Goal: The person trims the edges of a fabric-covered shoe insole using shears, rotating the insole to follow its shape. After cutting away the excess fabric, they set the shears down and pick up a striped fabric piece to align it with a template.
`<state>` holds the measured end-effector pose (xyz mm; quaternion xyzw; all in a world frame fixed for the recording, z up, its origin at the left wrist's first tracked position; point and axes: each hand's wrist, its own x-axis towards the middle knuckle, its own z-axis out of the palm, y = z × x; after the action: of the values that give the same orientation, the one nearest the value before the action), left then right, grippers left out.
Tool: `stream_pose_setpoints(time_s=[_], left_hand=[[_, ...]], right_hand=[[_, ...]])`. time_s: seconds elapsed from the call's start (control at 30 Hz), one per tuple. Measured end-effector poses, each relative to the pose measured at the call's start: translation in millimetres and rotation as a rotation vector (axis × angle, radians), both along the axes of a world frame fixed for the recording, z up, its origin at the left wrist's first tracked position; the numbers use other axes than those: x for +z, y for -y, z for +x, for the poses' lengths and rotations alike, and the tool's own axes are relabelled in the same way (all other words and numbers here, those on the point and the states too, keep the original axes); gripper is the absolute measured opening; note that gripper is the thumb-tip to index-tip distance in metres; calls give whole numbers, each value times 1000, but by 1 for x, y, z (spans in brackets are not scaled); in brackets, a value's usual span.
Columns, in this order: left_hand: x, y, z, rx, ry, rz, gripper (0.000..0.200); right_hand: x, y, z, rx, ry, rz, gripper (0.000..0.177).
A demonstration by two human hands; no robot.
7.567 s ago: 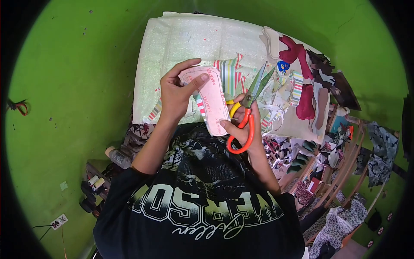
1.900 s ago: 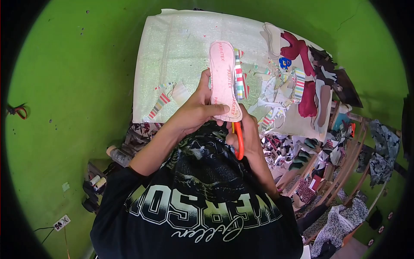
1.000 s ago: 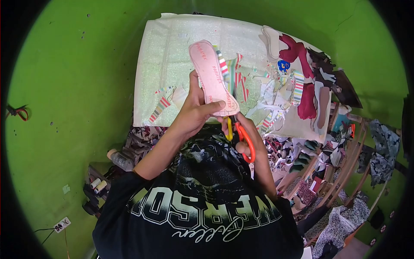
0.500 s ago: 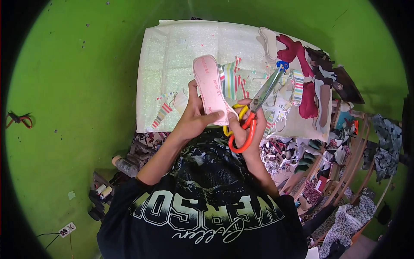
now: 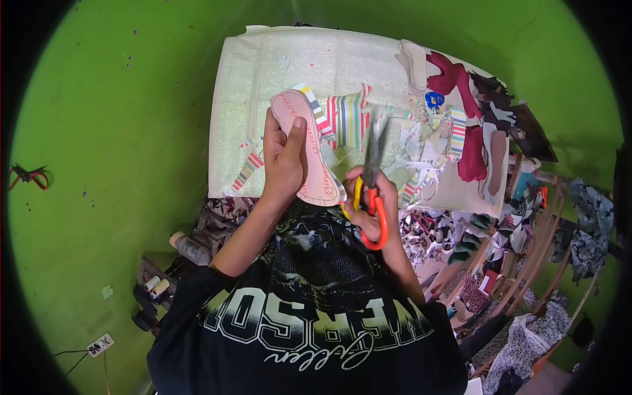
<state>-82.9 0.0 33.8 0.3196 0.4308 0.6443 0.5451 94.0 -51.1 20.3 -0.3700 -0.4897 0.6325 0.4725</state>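
Observation:
My left hand (image 5: pixel 284 161) is closed around a pink shoe insole (image 5: pixel 315 158) printed with PARATEX, its thumb lying on the printed face. Striped fabric (image 5: pixel 322 124) shows along the insole's right edge. In my right hand (image 5: pixel 388 197) is a pair of scissors (image 5: pixel 378 204) with red and yellow handles. Their blades point away from me, slightly apart and blurred, just right of the insole. Beyond the blades, a piece of striped fabric (image 5: pixel 349 118) lies on the table.
The pale-covered table (image 5: pixel 263 59) carries fabric scraps (image 5: pixel 421 151), dark red pieces (image 5: pixel 471 155), a blue round object (image 5: pixel 434 100) and pale insole shapes (image 5: pixel 413 66). A wooden rack (image 5: pixel 526 250) with cloth stands at right. A bottle (image 5: pixel 191 249) lies at left.
The insole has shifted left and down with my left hand, and striped fabric now shows at its edge. The scissors have swung to point straighter ahead, and my right hand has come off the insole.

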Motion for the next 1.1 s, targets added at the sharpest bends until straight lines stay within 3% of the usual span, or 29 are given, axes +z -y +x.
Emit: stream_pose_setpoints(time_s=[0.03,0.07,0.17,0.37,0.43,0.47,0.53,0.67,0.87,0.93,1.1], left_hand=[[4,-1,-2,10,19,14,36],[5,-2,-3,20,17,17,36],[8,-4,-4,3,2,32,37],[10,-4,14,59,-224,145,25],[13,0,20,59,-292,155,20],[15,2,24,70,-290,161,19],[15,3,25,77,-284,154,19],[13,4,30,130,-264,149,18],[12,4,28,150,-256,130,17],[9,6,31,130,-242,133,18],[15,6,29,59,-99,46,22]], right_hand=[[-5,-2,8,92,6,-23,65],[-7,-4,17,181,222,20,85],[-14,-1,20,287,431,112,91],[1,-7,6,319,395,43,106],[0,-7,4,296,358,123,90],[-1,-7,4,297,359,124,90],[-2,-4,1,253,474,180,68],[7,0,-6,306,325,-82,68],[-8,4,-7,234,514,241,76],[-5,-1,-11,49,451,290,40],[15,-8,-9,113,493,249,35]])
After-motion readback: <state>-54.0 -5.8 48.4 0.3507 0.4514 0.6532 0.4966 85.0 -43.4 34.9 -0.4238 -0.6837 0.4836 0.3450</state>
